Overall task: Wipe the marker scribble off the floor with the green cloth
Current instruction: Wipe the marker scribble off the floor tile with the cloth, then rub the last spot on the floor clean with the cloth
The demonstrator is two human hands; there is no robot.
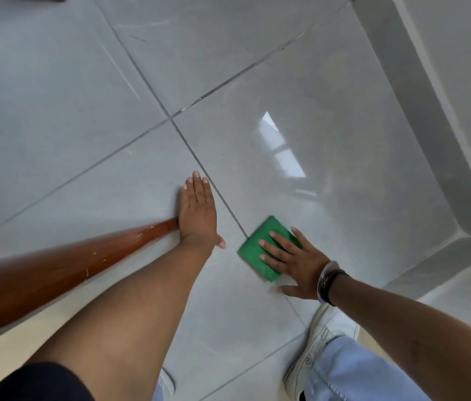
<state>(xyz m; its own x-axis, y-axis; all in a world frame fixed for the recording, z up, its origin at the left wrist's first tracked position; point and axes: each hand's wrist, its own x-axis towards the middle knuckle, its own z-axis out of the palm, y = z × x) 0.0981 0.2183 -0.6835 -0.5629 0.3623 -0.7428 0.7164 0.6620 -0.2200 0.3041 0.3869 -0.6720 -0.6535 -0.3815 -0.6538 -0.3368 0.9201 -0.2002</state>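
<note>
1. Head view, my right hand point(292, 264): it lies flat on the green cloth point(263, 250), fingers spread and stretched out across the top of it; nothing is clamped, the palm simply presses down; the thumb reaches off the cloth's near edge onto the bare tile; a dark band and a pale bangle point(328, 282) sit on that wrist.
2. The green cloth: folded into a thick rectangle, it rests on the grey tiled floor point(344, 125), its far-left corner touching the dark grout line point(199, 163) that runs diagonally between the tiles; it sits just to the right of my left hand, with the grout line between them.
3. My left hand point(198, 211): it is open and flat on the floor, fingers together and pointing away from me, thumb out to the right; it holds nothing; the tip of a reddish-brown wooden leg point(83, 261) meets the floor just beside its heel.
4. The marker scribble: I cannot make out any on the tile around the cloth; whether some lies under the cloth I cannot tell.
5. Lower right: my white shoe point(312, 351) and pale blue jeans leg point(352, 371) stand near the cloth; a grey raised ledge point(419, 117) runs along the right, well apart.
</note>
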